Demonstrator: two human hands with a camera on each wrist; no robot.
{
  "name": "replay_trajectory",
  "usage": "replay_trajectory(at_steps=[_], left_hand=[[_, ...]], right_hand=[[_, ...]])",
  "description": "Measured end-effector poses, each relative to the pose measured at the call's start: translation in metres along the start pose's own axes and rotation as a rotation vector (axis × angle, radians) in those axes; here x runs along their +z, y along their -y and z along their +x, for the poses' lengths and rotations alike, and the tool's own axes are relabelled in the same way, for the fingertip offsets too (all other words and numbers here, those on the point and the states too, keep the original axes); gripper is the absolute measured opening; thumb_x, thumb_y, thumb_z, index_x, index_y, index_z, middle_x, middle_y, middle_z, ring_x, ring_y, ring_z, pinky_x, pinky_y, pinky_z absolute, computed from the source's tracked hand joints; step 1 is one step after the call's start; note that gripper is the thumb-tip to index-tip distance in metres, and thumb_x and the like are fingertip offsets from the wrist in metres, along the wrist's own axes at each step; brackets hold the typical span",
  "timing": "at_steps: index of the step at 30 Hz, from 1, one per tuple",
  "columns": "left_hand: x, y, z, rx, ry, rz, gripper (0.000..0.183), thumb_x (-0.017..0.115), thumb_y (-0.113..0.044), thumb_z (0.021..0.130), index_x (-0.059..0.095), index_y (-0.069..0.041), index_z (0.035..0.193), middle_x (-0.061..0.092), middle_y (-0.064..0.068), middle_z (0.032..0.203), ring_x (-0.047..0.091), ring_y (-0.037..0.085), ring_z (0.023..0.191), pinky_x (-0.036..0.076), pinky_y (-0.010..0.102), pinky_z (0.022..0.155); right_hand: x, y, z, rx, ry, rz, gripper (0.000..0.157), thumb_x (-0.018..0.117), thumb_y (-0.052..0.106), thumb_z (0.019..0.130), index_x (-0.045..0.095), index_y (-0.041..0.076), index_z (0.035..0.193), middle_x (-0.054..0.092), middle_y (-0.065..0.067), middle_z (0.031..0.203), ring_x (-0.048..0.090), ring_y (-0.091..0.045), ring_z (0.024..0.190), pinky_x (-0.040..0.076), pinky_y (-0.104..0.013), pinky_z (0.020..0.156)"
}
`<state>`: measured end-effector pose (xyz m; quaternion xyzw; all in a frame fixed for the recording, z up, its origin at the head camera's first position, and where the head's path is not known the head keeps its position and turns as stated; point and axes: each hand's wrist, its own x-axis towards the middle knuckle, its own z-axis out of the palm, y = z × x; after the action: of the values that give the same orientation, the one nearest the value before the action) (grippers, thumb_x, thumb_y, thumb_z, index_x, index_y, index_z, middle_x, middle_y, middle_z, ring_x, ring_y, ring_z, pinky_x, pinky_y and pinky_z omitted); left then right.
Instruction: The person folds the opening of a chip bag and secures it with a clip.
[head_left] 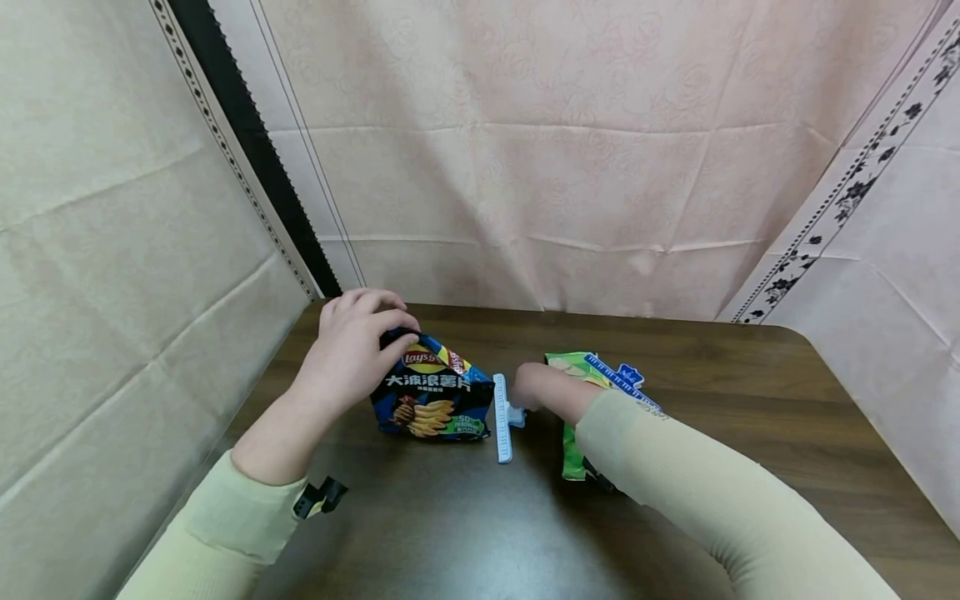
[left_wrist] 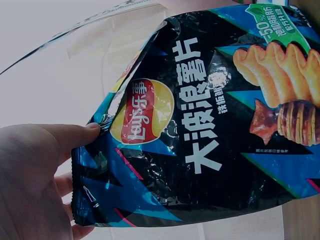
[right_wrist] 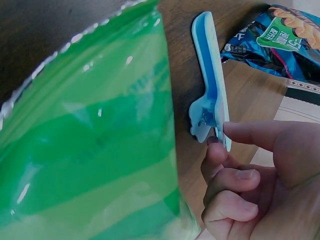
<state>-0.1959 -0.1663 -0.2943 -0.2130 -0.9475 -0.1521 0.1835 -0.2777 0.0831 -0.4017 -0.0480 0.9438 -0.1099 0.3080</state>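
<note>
My left hand [head_left: 352, 343] pinches the upper left corner of a black and blue chip bag [head_left: 431, 400]. The bag stands on the table, its top edge slanting down to the right. In the left wrist view the thumb presses on the front of the bag [left_wrist: 200, 125] beside the logo, with fingers behind it. Just right of the bag is a light blue bag clip [head_left: 502, 421]. My right hand [right_wrist: 260, 180] pinches one end of this clip [right_wrist: 212, 75] between thumb and index finger, the other fingers curled.
A green chip bag [head_left: 573, 450] lies under my right forearm, with a dark blue clip [head_left: 618, 382] across its top. The wooden table [head_left: 720, 375] has pale cloth hangings [head_left: 570, 183] behind it and at both sides.
</note>
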Motion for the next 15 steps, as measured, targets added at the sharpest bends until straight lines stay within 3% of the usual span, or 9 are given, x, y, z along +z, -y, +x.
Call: replay_trajectory(at_steps=[15], left_hand=[[0.002,0.0,0.001,-0.014,0.001,-0.001,0.015,0.069,-0.029,0.095,0.075,-0.019,0.104,0.059,0.008,0.125,0.042,0.036,0.126,0.022,0.063,0.105]], right_hand=[[-0.001,0.0,-0.014,-0.037,-0.053,0.066,0.03,0.057,0.024,0.1,0.064,-0.001,0.116,0.06,-0.01,0.093,0.059,-0.023,0.083,0.047,-0.032,0.072]])
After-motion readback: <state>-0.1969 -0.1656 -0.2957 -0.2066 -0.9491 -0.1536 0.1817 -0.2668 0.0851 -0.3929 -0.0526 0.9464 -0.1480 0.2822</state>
